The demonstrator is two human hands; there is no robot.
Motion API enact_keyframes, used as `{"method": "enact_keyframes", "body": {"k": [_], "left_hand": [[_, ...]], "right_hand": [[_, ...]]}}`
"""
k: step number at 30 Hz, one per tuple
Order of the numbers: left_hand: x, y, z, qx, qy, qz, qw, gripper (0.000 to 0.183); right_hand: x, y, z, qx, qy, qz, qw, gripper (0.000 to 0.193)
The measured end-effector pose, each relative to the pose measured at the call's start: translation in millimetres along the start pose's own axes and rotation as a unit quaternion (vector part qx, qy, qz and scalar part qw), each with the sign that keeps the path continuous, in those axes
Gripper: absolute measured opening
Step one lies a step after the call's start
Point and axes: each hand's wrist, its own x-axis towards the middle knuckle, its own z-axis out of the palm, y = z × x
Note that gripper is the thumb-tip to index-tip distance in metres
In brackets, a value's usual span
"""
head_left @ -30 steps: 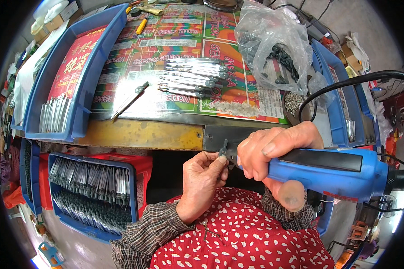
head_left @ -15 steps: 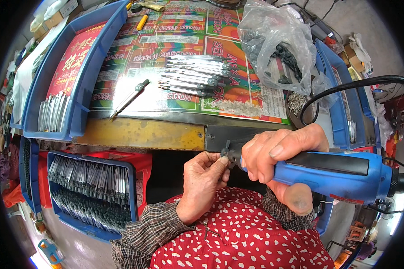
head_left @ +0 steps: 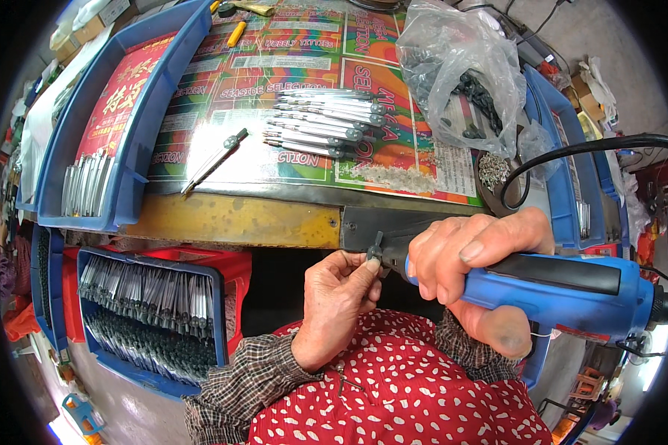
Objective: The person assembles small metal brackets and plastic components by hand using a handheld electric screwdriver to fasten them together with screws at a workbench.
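Just below the table's front edge, my left hand (head_left: 338,297) pinches a small black plastic part (head_left: 375,248) between thumb and fingertips. My right hand (head_left: 482,256) is wrapped round a blue corded electric screwdriver (head_left: 579,293) held almost level. Its front end points left at the black part, with a small gap between; the tip is hard to make out. On the table lies a pile of slim silvery rods with black heads (head_left: 323,122). One similar rod (head_left: 215,161) lies apart, to the left of the pile.
A clear plastic bag (head_left: 453,55) of black parts stands at the back right, with a bowl of small metal screws (head_left: 493,169) before it. Blue bins (head_left: 131,189) flank the table. Lower left, another blue bin (head_left: 219,319) holds many rods. A black cable (head_left: 586,147) loops at right.
My right hand and the screwdriver have shifted a little to the right, away from the black part. My left hand has hardly moved.
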Motion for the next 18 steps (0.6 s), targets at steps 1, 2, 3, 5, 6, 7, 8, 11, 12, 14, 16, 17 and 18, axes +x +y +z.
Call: {"method": "enact_keyframes", "body": {"k": [1, 2, 3, 5, 6, 7, 8, 11, 12, 14, 16, 17, 18], "left_hand": [[0.0, 0.2, -0.4, -0.005, -0.004, -0.001, 1.0, 0.011], [0.0, 0.5, -0.1, -0.005, -0.004, -0.001, 1.0, 0.011], [0.0, 0.8, 0.1, 0.001, -0.004, -0.001, 1.0, 0.011], [0.1, 1.3, 1.1, 0.006, -0.005, -0.002, 1.0, 0.011], [-0.1, 1.9, 2.0, 0.006, -0.005, -0.003, 1.0, 0.011], [0.0, 2.0, 3.0, 0.006, -0.005, -0.004, 1.0, 0.011], [0.1, 1.4, 2.7, 0.006, -0.003, -0.004, 1.0, 0.011], [0.2, -1.0, 2.9, -0.003, 0.011, -0.003, 1.0, 0.011], [0.1, -1.9, 2.9, -0.001, 0.016, -0.001, 1.0, 0.011], [0.2, -2.1, 1.8, 0.001, 0.02, 0.002, 1.0, 0.012], [0.9, -0.7, -0.9, 0.017, 0.016, -0.003, 1.0, 0.013], [0.2, 0.3, -0.5, 0.018, 0.016, -0.001, 1.0, 0.013], [-0.5, 1.2, -0.5, 0.017, 0.014, -0.002, 1.0, 0.013]], "right_hand": [[-0.1, 0.5, 0.3, 0.0, 0.004, 0.0, 1.0, 0.052], [0.0, 0.2, 0.4, -0.002, 0.008, -0.001, 1.0, 0.052], [0.0, 0.2, 0.4, -0.002, 0.008, -0.001, 1.0, 0.052], [-0.1, 0.7, -0.4, 0.004, 0.008, -0.004, 1.0, 0.052], [1.1, 0.8, -1.2, 0.004, 0.008, -0.004, 1.0, 0.052], [3.1, 0.9, -2.7, 0.005, -0.01, -0.011, 1.0, 0.052], [5.0, 2.6, -3.7, 0.009, -0.03, -0.018, 0.999, 0.052], [7.4, 6.2, -6.6, 0.004, -0.041, -0.013, 0.999, 0.05], [7.8, 7.1, -7.2, 0.0, -0.046, -0.01, 0.999, 0.05], [9.2, 9.0, -8.1, -0.008, -0.057, -0.006, 0.998, 0.049], [11.2, 11.6, -7.8, -0.017, -0.07, -0.003, 0.997, 0.048], [11.7, 10.7, -7.8, -0.022, -0.076, -0.005, 0.997, 0.047], [12.2, 10.0, -7.4, -0.026, -0.082, -0.006, 0.996, 0.046]]}}
